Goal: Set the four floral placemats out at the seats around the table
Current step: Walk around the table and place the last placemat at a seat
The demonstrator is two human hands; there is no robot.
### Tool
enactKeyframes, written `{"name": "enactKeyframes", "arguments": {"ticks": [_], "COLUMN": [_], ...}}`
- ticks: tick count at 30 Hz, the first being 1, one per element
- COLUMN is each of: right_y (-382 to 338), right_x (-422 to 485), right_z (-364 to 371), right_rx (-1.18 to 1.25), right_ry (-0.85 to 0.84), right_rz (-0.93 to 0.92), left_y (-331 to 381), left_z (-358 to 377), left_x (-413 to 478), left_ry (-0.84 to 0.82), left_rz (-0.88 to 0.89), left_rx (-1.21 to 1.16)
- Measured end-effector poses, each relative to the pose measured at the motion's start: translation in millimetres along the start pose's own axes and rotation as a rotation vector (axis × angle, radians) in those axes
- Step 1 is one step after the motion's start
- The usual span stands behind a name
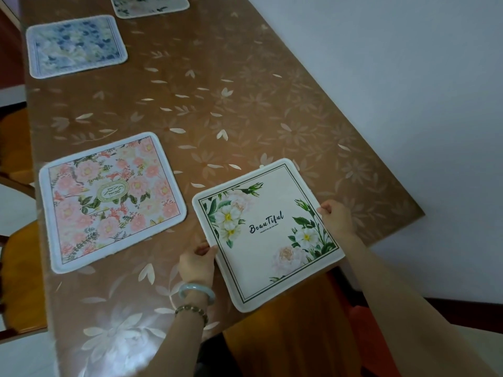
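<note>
I count three laid on the brown leaf-patterned table (245,104): pink floral placemat (111,200), blue floral placemat (76,46) and pale far placemat (149,5); my left hand (197,263) and right hand (337,217) pinch the cream white-flowered placemat (268,232), which overhangs the near edge and is not yet set.

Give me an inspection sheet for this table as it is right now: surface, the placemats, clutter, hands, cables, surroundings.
Surface: table under a brown cover with a pale flower print.
Job's things: the pink placemat, the blue placemat and a third placemat, cut off by the top of the picture, lie flat. The cream placemat printed "Beautiful" is at the near edge, with its near corner past the edge.
Clutter: nothing seen.
Hands: the left hand and right hand grip opposite edges of the cream placemat. The left wrist has a pale bangle and a bead bracelet.
Cables: nothing seen.
Surroundings: wooden chairs on the left, white wall on the right.
</note>
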State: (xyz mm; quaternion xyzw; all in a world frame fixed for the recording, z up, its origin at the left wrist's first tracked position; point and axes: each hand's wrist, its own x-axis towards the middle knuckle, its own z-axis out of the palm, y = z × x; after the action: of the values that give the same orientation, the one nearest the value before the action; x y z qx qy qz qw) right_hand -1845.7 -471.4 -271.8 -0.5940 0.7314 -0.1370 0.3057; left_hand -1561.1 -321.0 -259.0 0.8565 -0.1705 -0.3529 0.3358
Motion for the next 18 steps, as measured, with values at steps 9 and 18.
{"name": "enactKeyframes", "arguments": {"ticks": [9, 18], "right_y": [-1.3, -8.4], "right_x": [-5.2, -2.5], "right_z": [2.1, 3.7], "right_rx": [-0.017, -0.186], "right_ry": [0.039, 0.049], "right_rz": [0.026, -0.005], "left_y": [-5.0, -7.2], "left_z": [4.9, 11.7], "left_x": [-2.7, 1.6], "left_ry": [0.03, 0.018], "left_rz": [0.076, 0.153], "left_rx": [0.034, 0.163]}}
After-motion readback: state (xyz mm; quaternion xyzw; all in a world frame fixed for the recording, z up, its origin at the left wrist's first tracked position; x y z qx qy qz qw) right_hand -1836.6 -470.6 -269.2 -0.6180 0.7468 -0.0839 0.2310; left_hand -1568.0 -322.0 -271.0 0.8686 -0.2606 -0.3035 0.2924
